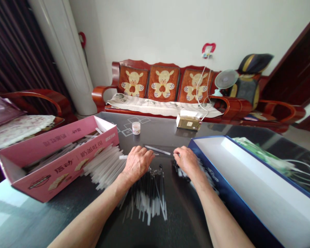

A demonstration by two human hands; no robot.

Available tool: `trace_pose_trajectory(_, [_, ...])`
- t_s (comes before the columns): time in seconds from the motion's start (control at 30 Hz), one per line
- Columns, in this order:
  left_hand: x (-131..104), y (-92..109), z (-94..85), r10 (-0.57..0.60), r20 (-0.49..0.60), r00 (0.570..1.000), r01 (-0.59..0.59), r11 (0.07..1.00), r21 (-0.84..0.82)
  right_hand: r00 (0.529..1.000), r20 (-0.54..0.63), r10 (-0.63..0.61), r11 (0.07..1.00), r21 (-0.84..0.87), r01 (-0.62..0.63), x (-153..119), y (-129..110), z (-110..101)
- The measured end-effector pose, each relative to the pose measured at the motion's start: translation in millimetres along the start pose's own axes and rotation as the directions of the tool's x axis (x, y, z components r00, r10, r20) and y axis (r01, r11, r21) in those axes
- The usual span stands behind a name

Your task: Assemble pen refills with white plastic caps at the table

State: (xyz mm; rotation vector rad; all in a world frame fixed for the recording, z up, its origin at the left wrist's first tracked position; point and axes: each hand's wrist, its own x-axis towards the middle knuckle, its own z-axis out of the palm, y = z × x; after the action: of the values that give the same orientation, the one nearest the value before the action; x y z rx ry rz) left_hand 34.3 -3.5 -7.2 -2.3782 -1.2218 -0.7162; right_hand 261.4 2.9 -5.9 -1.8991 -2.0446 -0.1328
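My left hand point(139, 161) is closed round a thin translucent tube, whose ends stick out on both sides of it. My right hand point(186, 159) has its fingers bent together above a pile of small dark and clear pieces point(181, 172); what it pinches, if anything, is too small to name. Between the hands lies a single clear tube point(157, 150). A stack of translucent sleeves point(105, 167) spreads left of my left hand. Nearer me, several thin dark rods with clear sleeves on their lower ends point(150, 199) lie side by side.
A pink box point(67, 155) holding more tubes stands at left, a blue box with a white inside point(260, 186) at right. Farther back are a small round jar point(136, 128) and a tissue box point(188, 122). A green bag point(263, 151) lies beyond the blue box.
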Motion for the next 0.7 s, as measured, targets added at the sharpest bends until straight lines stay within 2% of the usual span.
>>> trace_pose_trajectory(0.17, [0,0,-0.8,0.000,-0.008,1.000,0.000,1.000,-0.008,0.999,0.052,-0.008,0.991,-0.137,0.015,-6,-5,7])
trace_pose_trajectory(0.3, [-1,0,1.0,0.002,-0.016,1.000,-0.002,1.000,-0.019,1.000,-0.004,0.030,0.989,-0.143,-0.030,-6,-9,5])
trace_pose_trajectory(0.33, [-1,0,1.6,0.001,-0.017,1.000,-0.002,1.000,-0.021,0.999,-0.034,0.021,0.996,-0.089,-0.023,-5,-11,4])
trace_pose_trajectory(0.4, [-1,0,2.9,0.004,-0.017,1.000,-0.004,1.000,-0.025,0.996,-0.078,-0.036,0.991,0.124,0.046,-3,-19,3])
trace_pose_trajectory(0.43, [-1,0,3.4,0.006,-0.015,1.000,-0.006,1.000,-0.027,0.994,-0.085,-0.073,0.959,0.267,0.093,-2,-25,3])
trace_pose_trajectory(0.53, [-1,0,3.9,0.014,-0.006,1.000,-0.015,0.999,-0.039,0.987,-0.064,-0.150,0.771,0.617,0.157,-3,-43,6])
trace_pose_trajectory(0.6, [-2,1,3.3,0.022,0.002,1.000,-0.021,0.998,-0.055,0.984,-0.052,-0.168,0.700,0.697,0.156,-4,-51,7])
trace_pose_trajectory(0.7, [-2,1,1.3,0.021,0.015,1.000,-0.019,0.998,-0.066,0.984,-0.052,-0.168,0.726,0.669,0.159,-5,-47,0])
